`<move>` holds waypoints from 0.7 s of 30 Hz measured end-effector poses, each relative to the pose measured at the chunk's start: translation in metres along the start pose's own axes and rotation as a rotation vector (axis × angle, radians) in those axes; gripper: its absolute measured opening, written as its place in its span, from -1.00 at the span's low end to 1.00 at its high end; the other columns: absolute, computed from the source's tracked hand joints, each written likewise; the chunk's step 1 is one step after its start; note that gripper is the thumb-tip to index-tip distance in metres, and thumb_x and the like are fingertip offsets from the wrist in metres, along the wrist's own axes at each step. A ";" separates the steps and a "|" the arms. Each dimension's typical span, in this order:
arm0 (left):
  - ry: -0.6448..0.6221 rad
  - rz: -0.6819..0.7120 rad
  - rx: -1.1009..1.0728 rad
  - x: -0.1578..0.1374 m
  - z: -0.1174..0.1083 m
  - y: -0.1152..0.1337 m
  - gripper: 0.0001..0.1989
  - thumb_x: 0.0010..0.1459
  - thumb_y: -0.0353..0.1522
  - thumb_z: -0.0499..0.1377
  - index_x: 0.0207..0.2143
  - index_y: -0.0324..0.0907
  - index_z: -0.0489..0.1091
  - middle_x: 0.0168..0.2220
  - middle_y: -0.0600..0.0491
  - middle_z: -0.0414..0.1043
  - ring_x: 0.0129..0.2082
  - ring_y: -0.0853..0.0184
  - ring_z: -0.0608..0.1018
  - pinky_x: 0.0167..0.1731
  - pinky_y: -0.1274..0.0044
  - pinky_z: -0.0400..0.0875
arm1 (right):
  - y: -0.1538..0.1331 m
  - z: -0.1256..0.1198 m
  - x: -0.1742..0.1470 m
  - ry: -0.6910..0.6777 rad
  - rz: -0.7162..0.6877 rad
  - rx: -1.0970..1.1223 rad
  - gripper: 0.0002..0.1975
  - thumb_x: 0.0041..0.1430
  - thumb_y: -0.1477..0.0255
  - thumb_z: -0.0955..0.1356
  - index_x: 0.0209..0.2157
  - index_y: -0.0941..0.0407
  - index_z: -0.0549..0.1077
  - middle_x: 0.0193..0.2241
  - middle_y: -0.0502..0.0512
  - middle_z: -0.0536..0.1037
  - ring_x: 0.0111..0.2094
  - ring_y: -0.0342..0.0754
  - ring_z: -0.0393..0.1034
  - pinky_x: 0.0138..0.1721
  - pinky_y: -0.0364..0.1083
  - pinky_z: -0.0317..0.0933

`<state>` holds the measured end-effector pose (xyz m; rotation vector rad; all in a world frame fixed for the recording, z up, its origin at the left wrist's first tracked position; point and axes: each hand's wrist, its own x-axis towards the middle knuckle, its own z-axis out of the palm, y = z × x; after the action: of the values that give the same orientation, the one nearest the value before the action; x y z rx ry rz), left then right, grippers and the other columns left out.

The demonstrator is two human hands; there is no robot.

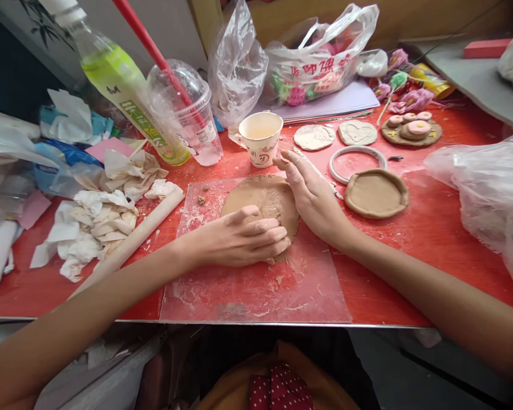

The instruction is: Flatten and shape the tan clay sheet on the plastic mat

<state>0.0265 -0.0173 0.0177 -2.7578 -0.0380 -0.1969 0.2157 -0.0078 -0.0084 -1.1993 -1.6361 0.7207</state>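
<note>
The flat clay disc (256, 196) lies in front of me on a clear plastic sheet (235, 293), which is spread over the red bench (380, 267). My left grip (243, 236) lies across the disc's near part, fingers bent and their tips down by the clay; from here I cannot tell whether they pinch anything or only rest. My right grip (314, 199) is open, fingers straight and side by side, its edge along the disc's right rim, fingertips near the paper cup (260, 145).

I judge the clay soft and damp, with modest weight for so flat a piece. It should dent under a single fingertip, so flat fingers or a whole palm would suit it better than a pinch. Lifted by one edge it would probably sag, stretch or tear; both palms under opposite sides, or the sheet itself, would carry it more safely. It may cling to the plastic underneath, so I would peel it slowly. The rim looks the likeliest place to crack. The raised-edge clay dish (377, 195), to the right on the bench, would best be cupped from below, clear of its wall.
</note>
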 end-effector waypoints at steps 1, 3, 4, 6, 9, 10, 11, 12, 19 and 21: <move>0.014 0.002 -0.007 0.001 -0.001 0.000 -0.73 0.20 -0.41 0.06 -0.02 -0.10 0.26 -0.07 0.04 0.36 -0.03 0.37 0.32 -0.01 0.48 0.11 | 0.000 0.000 0.000 0.000 0.005 0.005 -0.54 0.29 0.17 0.07 0.10 0.07 0.22 0.14 0.13 0.31 0.16 -0.09 0.17 0.19 0.03 0.04; 0.024 0.004 -0.005 0.002 -0.001 0.001 -0.76 0.20 -0.41 0.07 -0.06 -0.08 0.28 -0.09 0.06 0.37 -0.03 0.39 0.32 -0.06 0.51 0.12 | 0.000 0.000 0.000 0.000 0.015 0.002 -0.53 0.28 0.16 0.06 0.11 0.06 0.21 0.13 0.12 0.32 0.16 -0.07 0.18 0.19 0.05 0.04; 0.024 0.000 0.003 0.002 -0.001 0.002 -0.77 0.20 -0.42 0.06 -0.07 -0.08 0.29 -0.09 0.07 0.37 -0.03 0.40 0.31 -0.07 0.51 0.12 | 0.001 0.000 0.000 -0.001 0.018 -0.003 -0.53 0.28 0.16 0.06 0.11 0.06 0.21 0.14 0.12 0.31 0.16 -0.07 0.17 0.19 0.06 0.04; 0.029 -0.038 0.027 0.001 0.001 0.003 -0.77 0.20 -0.45 0.05 -0.08 -0.09 0.29 -0.09 0.07 0.37 -0.03 0.40 0.31 -0.08 0.49 0.10 | 0.001 -0.001 0.000 -0.003 0.025 -0.002 -0.52 0.28 0.15 0.05 0.11 0.05 0.21 0.15 0.10 0.29 0.18 -0.06 0.14 0.20 0.07 0.02; 0.053 -0.156 0.018 0.001 0.008 0.004 -0.78 0.23 -0.34 0.03 -0.07 -0.16 0.26 -0.08 0.01 0.37 -0.04 0.33 0.29 -0.06 0.43 0.08 | 0.002 -0.001 0.000 -0.006 0.041 0.027 -0.51 0.28 0.13 0.04 0.12 0.03 0.20 0.18 0.08 0.24 0.20 -0.05 0.11 0.20 0.08 0.02; 0.064 -0.186 -0.012 0.001 0.010 0.004 -0.72 0.23 -0.25 0.02 -0.06 -0.19 0.25 -0.08 -0.03 0.36 -0.04 0.29 0.28 -0.05 0.41 0.07 | 0.002 -0.001 0.000 -0.004 0.049 0.036 -0.51 0.27 0.12 0.04 0.12 0.03 0.19 0.19 0.08 0.23 0.20 -0.05 0.10 0.20 0.09 0.03; 0.066 -0.206 -0.052 0.002 0.012 0.003 -0.61 0.22 -0.14 0.00 -0.05 -0.23 0.23 -0.08 -0.07 0.35 -0.04 0.26 0.27 -0.04 0.40 0.07 | 0.002 -0.001 0.000 -0.002 0.055 0.043 -0.50 0.27 0.12 0.05 0.12 0.04 0.19 0.19 0.09 0.24 0.20 -0.05 0.10 0.19 0.09 0.04; 0.059 -0.224 -0.093 0.003 0.014 0.003 -0.50 0.18 -0.05 -0.01 -0.03 -0.26 0.21 -0.07 -0.11 0.33 -0.04 0.24 0.26 -0.03 0.39 0.07 | 0.002 -0.001 0.000 -0.001 0.058 0.046 -0.50 0.27 0.12 0.05 0.12 0.06 0.20 0.18 0.10 0.24 0.20 -0.05 0.10 0.19 0.09 0.05; -0.067 -0.248 -0.086 0.011 0.012 0.005 -0.45 0.18 -0.07 0.00 0.07 -0.28 0.15 -0.03 -0.16 0.27 0.02 0.16 0.21 0.02 0.34 -0.01 | 0.002 -0.001 0.001 0.005 0.044 0.030 -0.53 0.28 0.16 0.06 0.12 0.06 0.20 0.18 0.09 0.25 0.20 -0.05 0.12 0.21 0.06 0.02; -0.101 -0.238 -0.052 0.011 0.010 0.006 -0.48 0.21 -0.11 -0.02 0.09 -0.26 0.14 -0.03 -0.15 0.28 0.04 0.16 0.21 0.03 0.33 -0.04 | 0.002 -0.001 0.000 0.009 0.047 0.031 -0.52 0.28 0.17 0.06 0.12 0.08 0.19 0.18 0.11 0.24 0.20 -0.05 0.12 0.20 0.06 0.03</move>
<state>0.0395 -0.0197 0.0082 -2.8079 -0.3946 -0.1227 0.2176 -0.0068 -0.0097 -1.2202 -1.5885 0.7669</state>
